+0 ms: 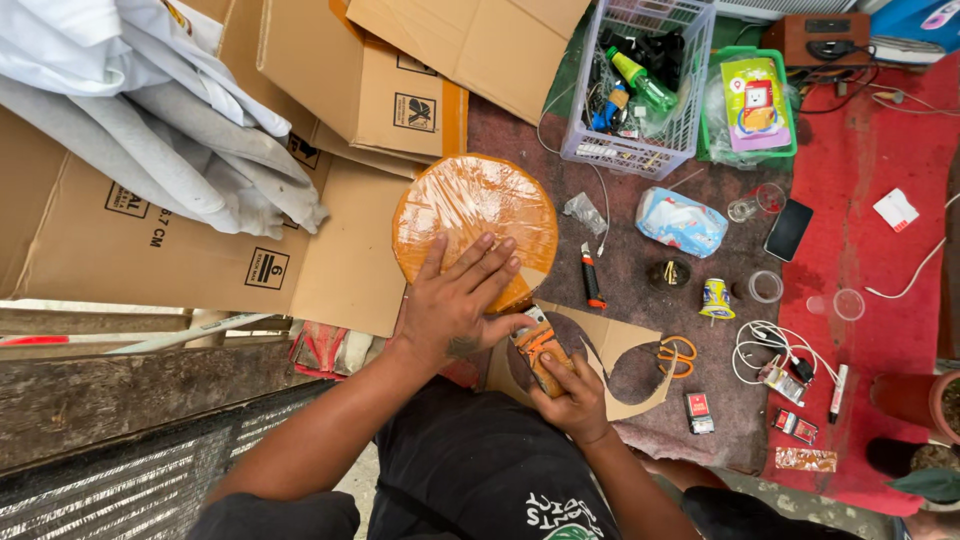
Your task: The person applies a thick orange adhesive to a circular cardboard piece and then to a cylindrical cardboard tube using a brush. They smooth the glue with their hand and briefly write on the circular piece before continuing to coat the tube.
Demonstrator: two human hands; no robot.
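I see my left hand point(455, 300) pressed flat, fingers spread wide, on the near edge of the disc point(475, 225), a round orange piece wrapped in clear film. The disc lies flat on the mat point(630, 270), just beyond both hands, its far edge touching the cartons point(330, 250). Being round, it has no long axis of its own; the left hand is the one on it, and the fingers point away from me toward its centre.

My right hand point(570, 395) is closed around a tape dispenser point(540, 345), orange and metal, held just beside the disc's near-right rim. The dispenser's long axis runs from my right palm up and to the left, its head pointing at the rim near my left thumb. I cannot tell whether its tip touches the film. So the right hand is just short of the disc, the left is bearing on it.

Under the right hand lies a cardboard sheet point(625, 345) with round holes cut out, and orange scissors point(678, 357) rest on its right part. A cutter point(592, 277) lies on the mat just right of the disc, lengthwise toward me. Further right are a blue packet point(682, 222), a phone point(788, 230) and a white basket point(640, 90) at the far edge.
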